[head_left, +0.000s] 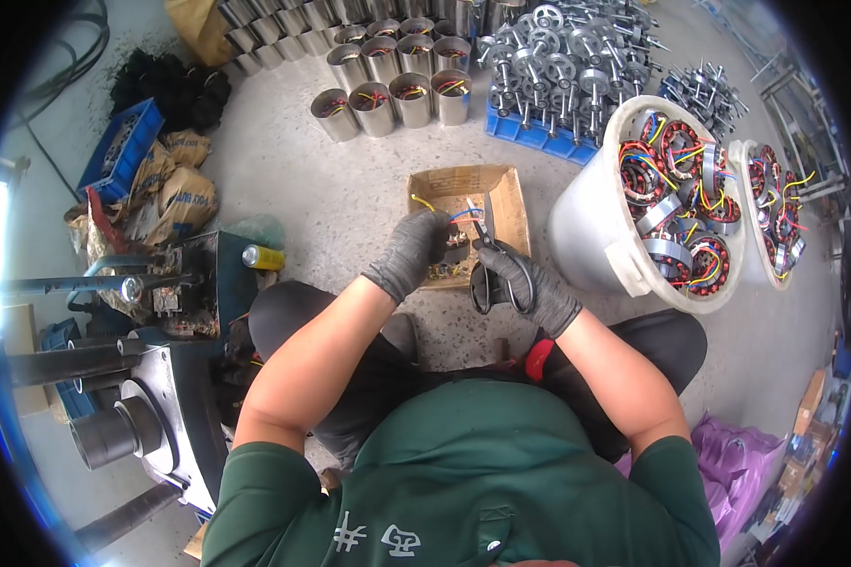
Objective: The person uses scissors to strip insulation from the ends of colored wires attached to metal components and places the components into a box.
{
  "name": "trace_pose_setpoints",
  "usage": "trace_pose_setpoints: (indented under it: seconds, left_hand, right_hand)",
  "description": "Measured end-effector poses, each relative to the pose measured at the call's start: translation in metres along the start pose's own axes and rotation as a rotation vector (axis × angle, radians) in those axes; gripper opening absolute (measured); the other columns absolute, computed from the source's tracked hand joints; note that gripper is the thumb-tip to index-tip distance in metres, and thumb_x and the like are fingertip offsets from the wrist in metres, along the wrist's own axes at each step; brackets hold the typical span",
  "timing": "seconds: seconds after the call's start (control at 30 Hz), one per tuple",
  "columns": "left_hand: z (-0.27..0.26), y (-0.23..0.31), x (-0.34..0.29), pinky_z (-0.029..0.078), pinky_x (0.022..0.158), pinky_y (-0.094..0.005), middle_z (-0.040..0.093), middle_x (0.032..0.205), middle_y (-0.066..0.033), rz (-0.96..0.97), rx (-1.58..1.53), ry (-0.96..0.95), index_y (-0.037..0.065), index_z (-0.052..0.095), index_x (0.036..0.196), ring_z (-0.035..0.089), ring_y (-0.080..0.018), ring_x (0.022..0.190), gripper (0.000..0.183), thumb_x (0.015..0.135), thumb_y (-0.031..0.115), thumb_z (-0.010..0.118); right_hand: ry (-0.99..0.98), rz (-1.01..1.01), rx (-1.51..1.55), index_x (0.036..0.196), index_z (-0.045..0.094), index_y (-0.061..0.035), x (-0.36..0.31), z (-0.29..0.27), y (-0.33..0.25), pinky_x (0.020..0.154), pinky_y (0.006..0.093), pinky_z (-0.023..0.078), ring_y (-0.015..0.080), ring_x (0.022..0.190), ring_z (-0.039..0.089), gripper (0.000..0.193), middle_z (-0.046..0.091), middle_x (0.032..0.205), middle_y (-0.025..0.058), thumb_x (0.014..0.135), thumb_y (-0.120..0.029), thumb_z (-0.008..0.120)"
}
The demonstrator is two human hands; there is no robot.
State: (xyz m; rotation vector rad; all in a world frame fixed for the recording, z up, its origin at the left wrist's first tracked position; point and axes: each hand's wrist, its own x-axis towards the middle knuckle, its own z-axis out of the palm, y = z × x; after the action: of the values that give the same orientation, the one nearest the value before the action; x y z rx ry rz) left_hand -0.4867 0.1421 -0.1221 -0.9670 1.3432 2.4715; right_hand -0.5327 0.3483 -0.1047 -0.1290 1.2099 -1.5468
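left hand (414,253) grips a small wired motor stator (452,248) over the cardboard box (507,197), right hand (529,282) closed on scissors (487,265) at its leads, apparently mid-trim; white buckets (586,227) of stators to the right remain full.

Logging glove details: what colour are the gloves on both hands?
Dark grey, on left hand and right hand; head view.

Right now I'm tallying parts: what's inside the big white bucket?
The white bucket holds wound motor stators with coloured wires, piled to the rim; anything beneath them is hidden.
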Motion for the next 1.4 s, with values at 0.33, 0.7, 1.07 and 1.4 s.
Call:
trace_pose_setpoints:
  seconds: [0.33,0.7,1.07,1.4]
  left_hand:
    - [0.021,0.006,-0.024,0.038,0.051,-0.0258,0.056,0.068,-0.0023,0.043,0.083,-0.043,0.001,0.065,0.098,0.046,-0.0119,0.054,0.018,0.092,0.018,0.062]
    - [0.012,0.003,-0.014,0.046,0.058,-0.0237,0.067,0.084,-0.0038,0.115,0.145,-0.045,0.002,0.064,0.118,0.059,-0.0121,0.064,0.025,0.095,0.012,0.060]
    - [0.024,0.013,-0.032,0.039,0.053,-0.0234,0.061,0.078,-0.0013,0.087,0.123,-0.071,0.004,0.063,0.108,0.048,-0.0087,0.058,0.015,0.094,0.010,0.061]
    - [0.012,0.026,-0.025,0.045,0.060,-0.0220,0.065,0.083,-0.0036,0.169,0.176,0.012,0.002,0.063,0.117,0.056,-0.0101,0.065,0.023,0.095,0.008,0.059]
  right_hand:
    - [0.238,-0.032,0.079,0.109,0.060,-0.0003,-0.004,-0.008,0.003,0.032,0.0289,0.036,0.0144,0.035,0.047,0.024,0.055,0.055,0.0042,0.091,-0.015,0.062]
    - [0.193,-0.030,-0.018,0.122,0.053,-0.0103,-0.008,0.004,0.019,0.052,0.0304,0.053,0.0159,0.062,0.063,0.033,0.064,0.078,0.0055,0.097,-0.030,0.062]
    - [0.078,-0.064,-0.062,0.109,0.070,-0.0003,-0.007,0.007,0.001,0.035,0.0277,0.039,0.0164,0.035,0.050,0.039,0.055,0.050,0.0055,0.099,-0.034,0.055]
    - [0.151,-0.120,-0.014,0.107,0.060,-0.0009,-0.013,-0.011,0.009,0.036,0.0304,0.041,0.0169,0.038,0.052,0.022,0.058,0.057,0.0051,0.094,-0.018,0.061]
